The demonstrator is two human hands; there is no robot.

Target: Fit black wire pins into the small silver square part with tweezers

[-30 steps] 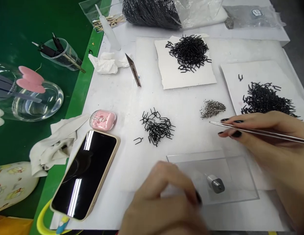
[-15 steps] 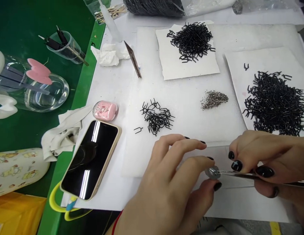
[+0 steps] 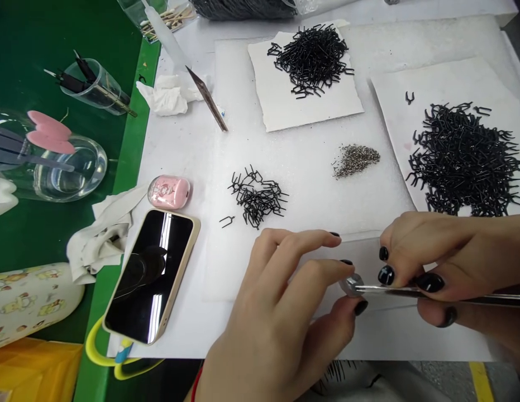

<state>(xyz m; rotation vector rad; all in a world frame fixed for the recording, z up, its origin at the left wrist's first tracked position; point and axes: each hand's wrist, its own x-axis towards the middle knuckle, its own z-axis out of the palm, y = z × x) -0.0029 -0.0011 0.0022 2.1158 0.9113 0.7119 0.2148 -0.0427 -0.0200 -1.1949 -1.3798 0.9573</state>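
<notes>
Head view shows phone (image 3: 149, 273) near pink case (image 3: 169, 192), left hand (image 3: 280, 312) overlapping plate (image 3: 362, 250).

Over on the left of the tabletop (image 3: 171, 153) from here, a phone (image 3: 147, 279) lies face up, its dark screen catching bright strips of light. A small pink case (image 3: 170, 191) sits right by its upper end, and yellow loop handles (image 3: 91, 341) poke out beneath its lower corner. A rumpled pale cloth (image 3: 92, 240) droops over the green edge. Farther up, there's a crumpled tissue (image 3: 165, 96) near a thin-nozzled bottle (image 3: 168, 40) and some cotton swabs (image 3: 172, 21). A clear cup (image 3: 103, 75) holds black-handled tools.
</notes>
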